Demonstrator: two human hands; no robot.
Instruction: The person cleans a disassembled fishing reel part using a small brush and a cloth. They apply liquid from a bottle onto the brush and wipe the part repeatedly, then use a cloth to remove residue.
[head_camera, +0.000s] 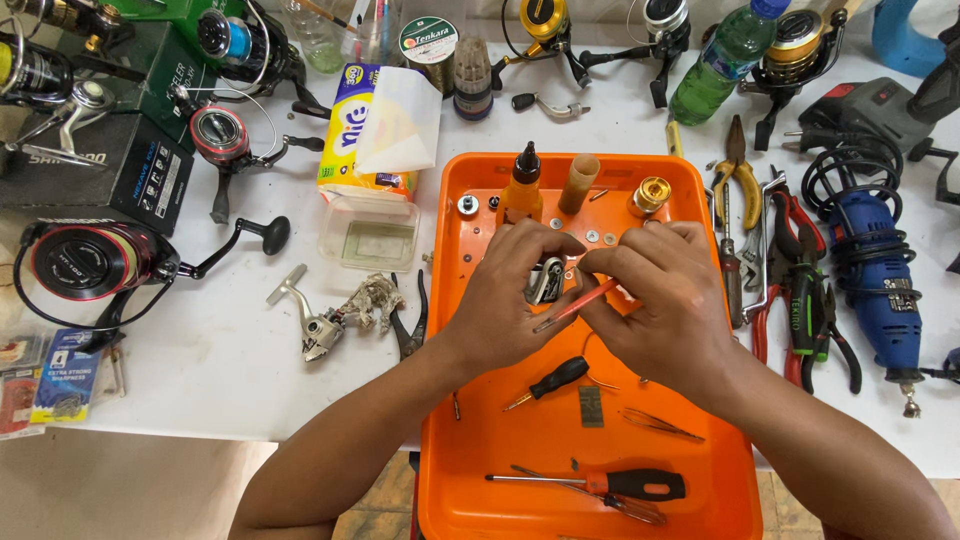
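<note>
Over the orange tray (470, 440), my left hand (505, 295) grips a small grey metal reel part (545, 282). My right hand (665, 300) holds a thin red-handled tool (580, 303), its tip against that part. In the tray below lie a black-handled screwdriver (555, 380), an orange-and-black screwdriver (610, 485), tweezers (660, 425) and a small grey strip (591, 405). At the tray's far end stand an orange oil bottle (522, 185), a tan tube (578, 182), a gold spool piece (650, 193) and several washers.
Several spinning reels (90, 262) lie on the white table (200, 360) at the left and back. A tissue pack (375, 125), a clear box (370, 232), a stripped reel body (330, 320), pliers (800, 290), a blue rotary tool (875, 270), a green bottle (720, 60).
</note>
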